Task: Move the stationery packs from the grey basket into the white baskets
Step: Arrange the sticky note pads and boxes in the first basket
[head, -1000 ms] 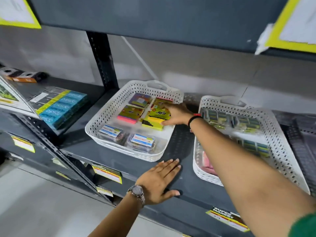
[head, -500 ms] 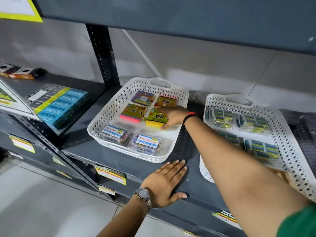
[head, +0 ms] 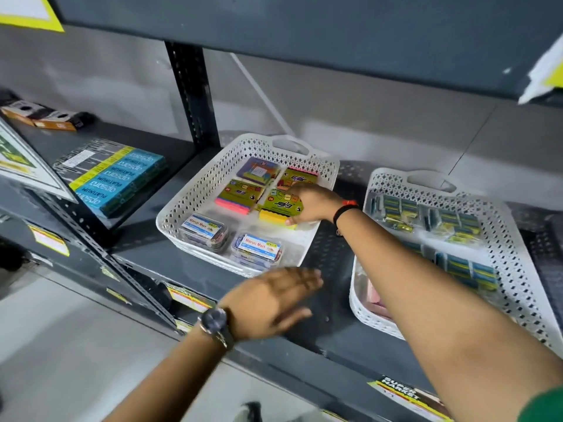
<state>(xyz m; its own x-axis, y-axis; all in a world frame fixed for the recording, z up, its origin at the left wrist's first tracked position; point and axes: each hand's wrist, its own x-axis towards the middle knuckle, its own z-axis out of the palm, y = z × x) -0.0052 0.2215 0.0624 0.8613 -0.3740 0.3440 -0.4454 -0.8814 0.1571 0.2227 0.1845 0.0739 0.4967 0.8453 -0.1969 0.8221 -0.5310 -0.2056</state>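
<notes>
While the right hand (head: 310, 204) reaches across into the left white basket (head: 195, 196), its grip is closed on a green-and-yellow stationery pack (head: 281, 205), thumb under the pack's near yellow edge and fingers spread over the top. The pack sits at the basket's right side, in the front place of a two-by-two block with three similar packs (head: 240, 194) behind and beside it. My judgement: the hand is pressing it square against its neighbours so the block sits tidy and leaves room; two clear lidded boxes (head: 259, 248) already occupy the basket's front edge.

The right forearm runs diagonally from the lower right corner of the view, passing over the near left corner of the right white basket (head: 515, 287), which holds rows of blue-and-yellow packs (head: 460, 220). A dark band sits on that wrist.

The left hand (head: 271, 303) is blurred, palm down, fingers extended and together, holding nothing, over the front edge of the shelf (head: 332, 333) between the two baskets. Whether it touches the shelf cannot be told. A wristwatch (head: 214, 322) is worn on it.

No grey basket is in view.
</notes>
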